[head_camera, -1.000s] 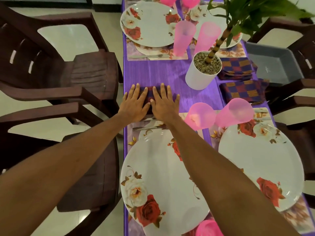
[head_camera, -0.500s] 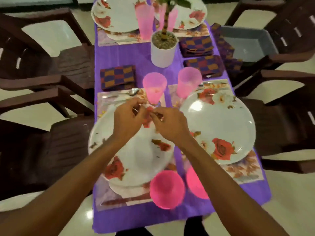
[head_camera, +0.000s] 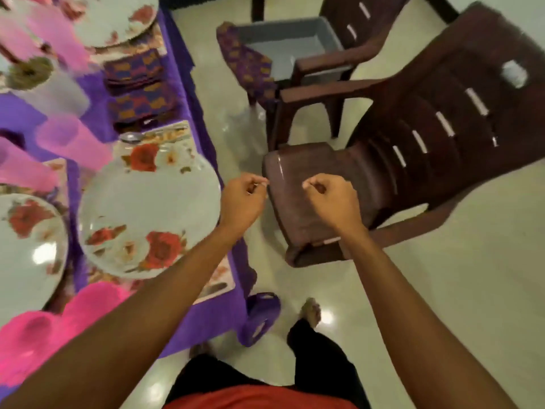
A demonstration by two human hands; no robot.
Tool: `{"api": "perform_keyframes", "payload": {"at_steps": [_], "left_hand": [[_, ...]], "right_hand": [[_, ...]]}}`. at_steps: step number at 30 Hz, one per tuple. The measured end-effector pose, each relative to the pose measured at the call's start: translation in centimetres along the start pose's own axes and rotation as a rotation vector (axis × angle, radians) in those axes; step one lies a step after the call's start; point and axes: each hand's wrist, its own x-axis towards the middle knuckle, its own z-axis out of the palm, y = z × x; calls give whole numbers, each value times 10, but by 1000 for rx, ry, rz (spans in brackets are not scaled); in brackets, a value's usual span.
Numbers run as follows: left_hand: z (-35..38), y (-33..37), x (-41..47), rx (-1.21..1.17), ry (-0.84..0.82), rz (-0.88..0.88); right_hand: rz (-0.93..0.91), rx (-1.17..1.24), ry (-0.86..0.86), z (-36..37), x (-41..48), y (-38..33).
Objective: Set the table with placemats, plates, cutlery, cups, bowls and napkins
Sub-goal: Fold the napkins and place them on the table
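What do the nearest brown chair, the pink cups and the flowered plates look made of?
Brown chair: glossy moulded plastic, judging by the sheen on its seat edge and slotted back. Pink cups: probably translucent plastic, though blurred. Flowered plate: glossy with printed roses; melamine or ceramic, unclear.

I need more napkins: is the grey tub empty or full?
Mostly empty: the tub shows a bare grey floor; one checked cloth hangs over its left rim.

Pale glossy floor (head_camera: 472,276), catching spots of lamp glare (head_camera: 326,315) low down. Two dark brown plastic chairs: near one (head_camera: 383,178) angled off from the table, far one (head_camera: 333,59) bearing a grey tub (head_camera: 283,36). Purple cloth (head_camera: 212,317) hanging over the table edge at left.
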Motion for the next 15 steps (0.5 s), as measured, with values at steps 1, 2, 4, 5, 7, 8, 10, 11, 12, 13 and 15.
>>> {"api": "perform_keyframes", "payload": {"at_steps": [1,2,4,5,7,8,10,11,12,13,15], "left_hand": [[18,8,1,20,-26,-25],[33,14,3,54,-51,-29],[51,18,11,108,-90,-28],[58,20,18,131,-100,-36],[69,22,34,169,-100,-78],[73,24,42,169,-91,-98],[77,30,57,149,-54,-138],[76,31,65,142,-35,-159],[75,33,74,142,-16,-176],[73,35,84,150,-1,-189],[68,40,103,168,15,-206]], "right_hand": [[37,2,-9,-14,3,13],[63,-4,-17,-27,8,24],[78,-28,-54,-43,19,38],[83,-40,-73,-51,27,46],[91,-57,-104,-64,45,55],[94,-67,-114,-70,56,58],[92,-103,-147,-77,80,61],[89,-123,-164,-79,93,61],[82,-142,-184,-80,105,61],[71,-158,-209,-81,118,60],[51,-195,-261,-83,144,56]]}}
